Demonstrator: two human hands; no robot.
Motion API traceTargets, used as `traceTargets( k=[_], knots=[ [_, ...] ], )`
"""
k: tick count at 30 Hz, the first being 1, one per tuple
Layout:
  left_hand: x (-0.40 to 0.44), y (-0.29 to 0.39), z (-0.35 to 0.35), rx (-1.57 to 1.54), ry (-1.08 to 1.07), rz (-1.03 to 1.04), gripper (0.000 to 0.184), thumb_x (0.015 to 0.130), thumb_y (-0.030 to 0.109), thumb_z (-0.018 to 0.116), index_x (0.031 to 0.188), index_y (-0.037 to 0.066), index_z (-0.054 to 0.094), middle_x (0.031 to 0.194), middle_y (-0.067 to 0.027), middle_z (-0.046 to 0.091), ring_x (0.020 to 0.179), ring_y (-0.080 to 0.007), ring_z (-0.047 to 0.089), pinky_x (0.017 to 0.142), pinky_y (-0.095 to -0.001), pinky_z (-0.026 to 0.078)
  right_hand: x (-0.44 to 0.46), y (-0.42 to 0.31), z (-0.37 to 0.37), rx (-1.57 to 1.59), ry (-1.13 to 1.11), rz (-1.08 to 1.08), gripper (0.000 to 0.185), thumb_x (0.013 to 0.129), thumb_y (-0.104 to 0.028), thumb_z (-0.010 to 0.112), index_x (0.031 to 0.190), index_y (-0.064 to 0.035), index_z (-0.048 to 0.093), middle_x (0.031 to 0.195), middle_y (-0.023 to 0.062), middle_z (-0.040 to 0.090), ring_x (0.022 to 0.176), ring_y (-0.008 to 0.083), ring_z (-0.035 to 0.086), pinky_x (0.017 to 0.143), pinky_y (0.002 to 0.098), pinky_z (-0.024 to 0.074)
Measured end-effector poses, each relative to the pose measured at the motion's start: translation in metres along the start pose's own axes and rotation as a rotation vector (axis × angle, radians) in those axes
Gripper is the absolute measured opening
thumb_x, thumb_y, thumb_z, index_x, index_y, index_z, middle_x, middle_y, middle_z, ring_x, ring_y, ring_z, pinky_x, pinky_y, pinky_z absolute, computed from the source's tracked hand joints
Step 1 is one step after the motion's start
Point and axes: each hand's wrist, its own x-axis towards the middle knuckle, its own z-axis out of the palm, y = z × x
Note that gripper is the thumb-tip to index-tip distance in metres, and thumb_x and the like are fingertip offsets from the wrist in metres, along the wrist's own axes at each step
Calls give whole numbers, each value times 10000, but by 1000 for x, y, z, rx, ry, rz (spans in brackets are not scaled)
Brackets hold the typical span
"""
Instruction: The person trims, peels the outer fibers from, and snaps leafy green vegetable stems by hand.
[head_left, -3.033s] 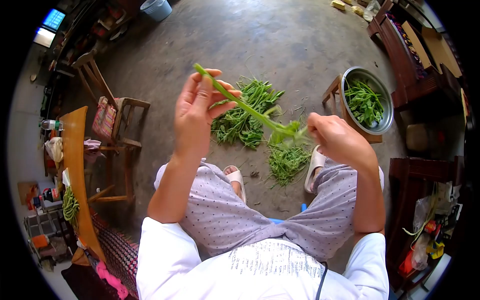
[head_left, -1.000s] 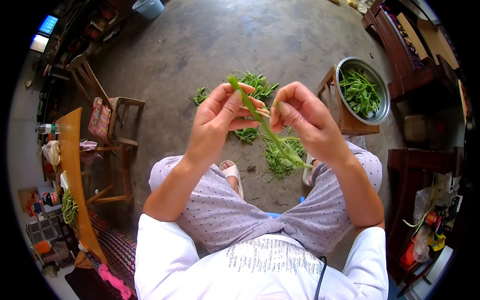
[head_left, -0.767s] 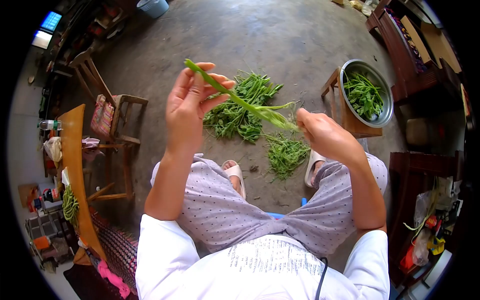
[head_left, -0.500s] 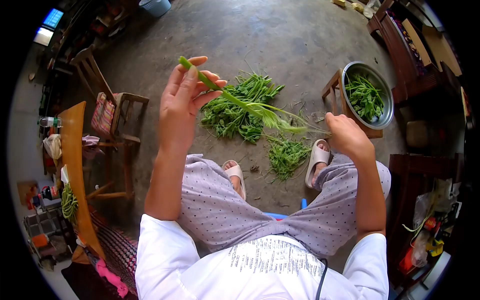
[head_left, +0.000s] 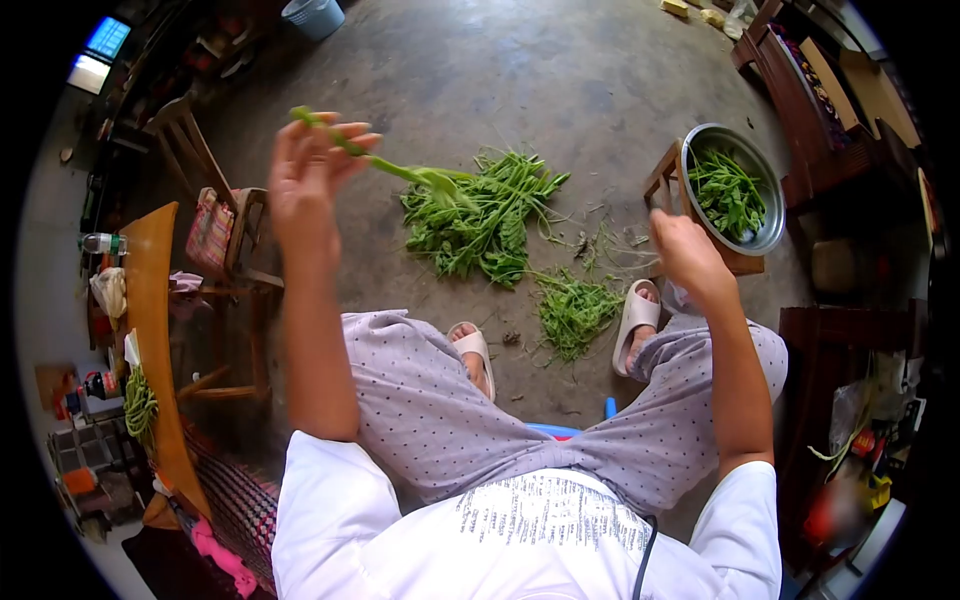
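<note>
A green leafy stem (head_left: 410,173) is held near its thick end in my left hand (head_left: 312,175), raised at the upper left; the hand is slightly blurred. My right hand (head_left: 688,253) is closed in a pinch on thin stringy fibres (head_left: 628,260) that trail to its left, above my right foot. Between the hands, on the floor, lies a large pile of leafy stems (head_left: 490,215). Nearer my feet is a smaller heap of fine green scraps (head_left: 575,312). More green stems (head_left: 728,195) fill a metal basin (head_left: 779,215) to the right.
The basin rests on a wooden stool (head_left: 738,263). At the left stand a wooden chair (head_left: 205,180) and a wooden table (head_left: 150,300). A blue bucket (head_left: 313,17) is at the far end. Dark wooden furniture (head_left: 840,185) lines the right side.
My left hand has swung up and left with the stem, away from my right hand. My right hand has drawn off to the right with thin fibres, which have parted from the stem.
</note>
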Motion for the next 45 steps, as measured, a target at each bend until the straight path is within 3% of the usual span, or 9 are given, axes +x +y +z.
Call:
traceTargets(
  k=[2,5,7,15,17,25,32,40,45],
  knots=[
    [-17,4,25,54,-161,-8,252,992,250,486,1131,43,525,1023,-126,652,975,-229,664,775,-284,548,0,-31,-48,644,165,-70,189,812,-88,671,968,14,639,730,99,613,633,218,594,607,291,485],
    [-43,-1,53,-60,-364,-26,241,988,237,499,1125,41,531,967,-87,648,956,-194,664,767,-272,548,-9,-66,-89,961,196,-75,166,842,-99,679,976,-8,647,754,62,588,625,122,530,586,256,441],
    [-56,-4,69,-75,-405,-53,223,980,206,515,1111,27,542,968,-80,644,918,-177,665,742,-267,555,-17,-81,-99,1274,335,-273,159,844,-59,677,992,-8,657,794,41,600,686,71,559,610,232,464],
    [-78,-11,93,10,-534,-31,154,937,81,575,1070,2,577,987,-72,649,854,-127,662,689,-259,566,-20,-97,-97,1537,382,-264,154,860,-27,649,999,41,658,881,77,646,787,113,641,706,226,521],
    [-79,-12,96,58,-549,-29,150,926,71,588,1060,3,588,972,-73,649,852,-130,663,690,-262,568,-22,-93,-99,1563,196,-247,190,912,-66,623,1059,55,621,951,68,662,880,80,611,785,206,489],
    [-77,-11,103,325,-446,312,169,864,15,628,1032,21,620,876,-105,643,746,-189,662,632,-281,573,-24,-94,-102,1574,256,-164,124,883,-43,630,951,55,665,808,55,673,744,71,622,639,198,503],
    [-76,-12,105,368,-428,392,169,858,11,629,1026,32,625,866,-107,644,739,-196,665,615,-285,572,-21,-98,-100,1694,178,-97,145,892,-71,630,968,51,655,819,52,673,716,47,597,614,183,484],
    [-76,-10,103,-224,-408,-96,165,955,112,549,1090,17,556,969,-76,657,926,-174,664,745,-294,580,-15,-95,-93,1644,176,-60,183,903,-124,645,983,40,651,827,36,672,722,60,600,631,195,482],
    [-65,-6,93,-240,-487,-199,203,985,187,502,1107,28,539,1020,-96,641,954,-197,660,790,-309,577,-6,-86,-85,1724,209,-198,202,946,-171,591,1020,17,589,957,66,657,860,73,600,755,206,475]
  ],
)
